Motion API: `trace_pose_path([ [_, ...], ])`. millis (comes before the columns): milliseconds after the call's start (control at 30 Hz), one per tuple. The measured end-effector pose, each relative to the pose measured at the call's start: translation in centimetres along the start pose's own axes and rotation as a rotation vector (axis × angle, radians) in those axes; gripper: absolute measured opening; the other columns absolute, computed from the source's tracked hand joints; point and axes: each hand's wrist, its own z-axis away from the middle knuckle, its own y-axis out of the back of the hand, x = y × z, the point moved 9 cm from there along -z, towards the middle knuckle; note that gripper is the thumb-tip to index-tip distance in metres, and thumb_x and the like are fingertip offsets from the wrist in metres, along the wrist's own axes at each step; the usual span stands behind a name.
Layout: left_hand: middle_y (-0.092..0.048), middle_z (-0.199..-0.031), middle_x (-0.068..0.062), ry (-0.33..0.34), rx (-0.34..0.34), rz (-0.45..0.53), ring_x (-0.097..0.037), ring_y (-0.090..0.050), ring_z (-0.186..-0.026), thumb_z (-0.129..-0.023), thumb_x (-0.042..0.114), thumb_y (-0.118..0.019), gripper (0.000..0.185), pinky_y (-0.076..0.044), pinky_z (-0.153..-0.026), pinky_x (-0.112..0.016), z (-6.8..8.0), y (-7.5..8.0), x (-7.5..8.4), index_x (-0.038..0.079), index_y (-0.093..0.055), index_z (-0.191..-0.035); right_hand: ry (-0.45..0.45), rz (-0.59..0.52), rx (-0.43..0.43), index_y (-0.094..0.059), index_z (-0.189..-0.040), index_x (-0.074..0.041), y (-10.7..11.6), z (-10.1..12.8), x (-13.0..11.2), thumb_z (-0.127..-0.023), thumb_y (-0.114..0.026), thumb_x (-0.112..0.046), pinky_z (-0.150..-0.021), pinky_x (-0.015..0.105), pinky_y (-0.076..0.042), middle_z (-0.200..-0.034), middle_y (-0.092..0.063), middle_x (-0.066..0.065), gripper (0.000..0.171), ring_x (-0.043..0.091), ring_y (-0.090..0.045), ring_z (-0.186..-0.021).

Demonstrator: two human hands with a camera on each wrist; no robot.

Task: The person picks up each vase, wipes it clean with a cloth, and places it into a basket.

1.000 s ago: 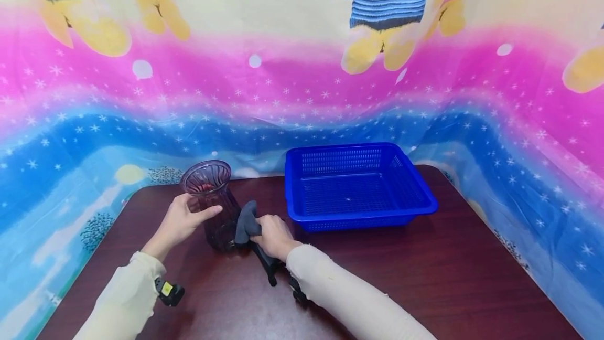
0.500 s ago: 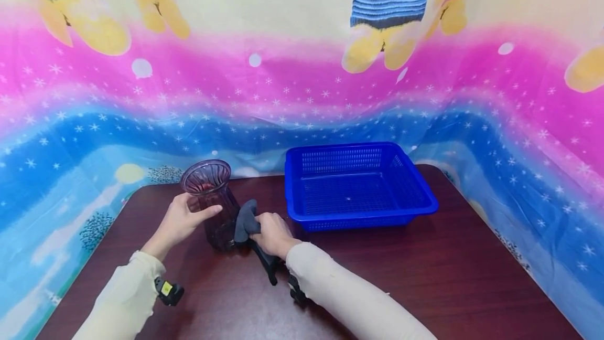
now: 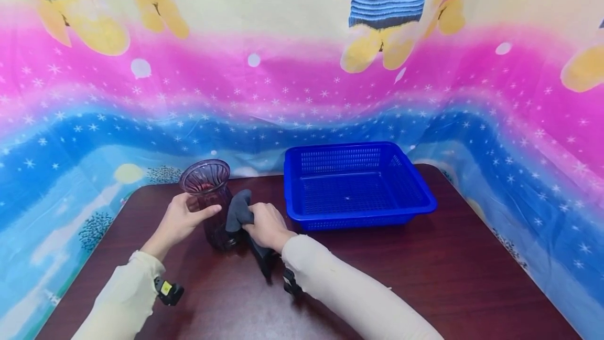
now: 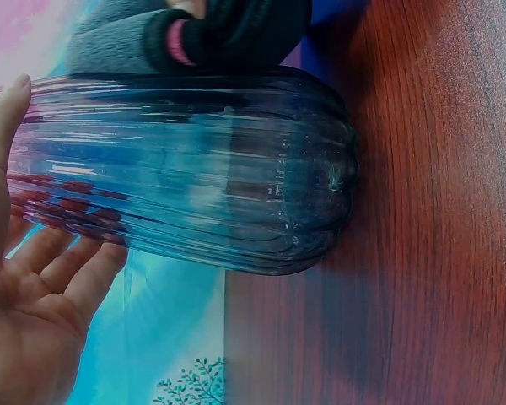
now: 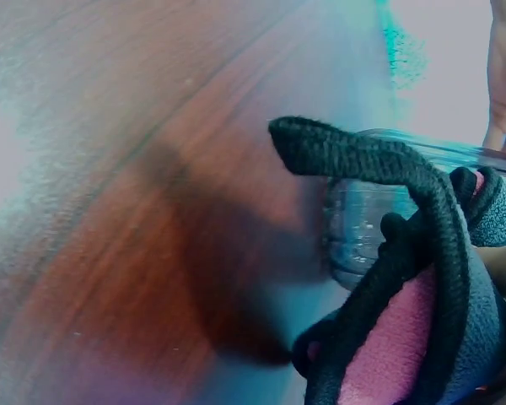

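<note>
Fingers curled round ribbed purple glass vase; right hand clutching grey cloth; could tip if pressed hard.

No readable text, labels, brands or numbers anywhere; yellow tag on wrist strap too small to read.

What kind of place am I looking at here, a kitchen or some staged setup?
Most likely a staged tabletop setup, not a kitchen: a dark wooden table ringed by a bright cartoon-print sheet hung as a backdrop, with only a blue basket and a ribbed glass vase on it.
</note>
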Motion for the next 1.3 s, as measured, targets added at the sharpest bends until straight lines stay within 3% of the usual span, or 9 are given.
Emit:
trace_pose_path([
  [400,-0.07,-0.127,-0.019,-0.011,0.004,0.001,0.017,-0.057,-0.097,-0.092,0.028,-0.076,0.049,-0.051,-0.083,-0.012,-0.1,0.0,0.1,0.005,-0.062,-0.133,0.024,-0.016,0.027,-0.076,-0.096,-0.018,1.5,-0.7,-1.4,-0.089,-0.077,-0.023,-0.061,0.023,-0.043,-0.078,-0.072,-0.004,0.008,0.01,-0.058,-0.07],
  [800,-0.072,-0.119,-0.025,-0.002,0.0,0.003,0.014,-0.061,-0.09,-0.093,0.026,-0.074,0.046,-0.053,-0.078,-0.015,0.0,0.0,0.0,-0.001,-0.062,-0.129,0.075,0.0,0.077,-0.077,-0.096,-0.021,3.1,-1.0,-2.7,-0.091,-0.076,-0.025,-0.067,0.026,-0.05,-0.085,-0.076,-0.004,0.007,0.015,-0.068,-0.081],
  [1300,-0.071,-0.123,-0.022,-0.018,-0.004,0.003,0.016,-0.06,-0.092,-0.093,0.026,-0.075,0.047,-0.053,-0.079,-0.014,0.0,0.0,0.0,0.002,-0.063,-0.131,0.067,0.01,0.062,-0.076,-0.103,-0.022,1.9,-0.7,-1.9,-0.092,-0.075,-0.028,-0.071,0.027,-0.052,-0.09,-0.076,-0.003,0.012,0.015,-0.068,-0.084],
])
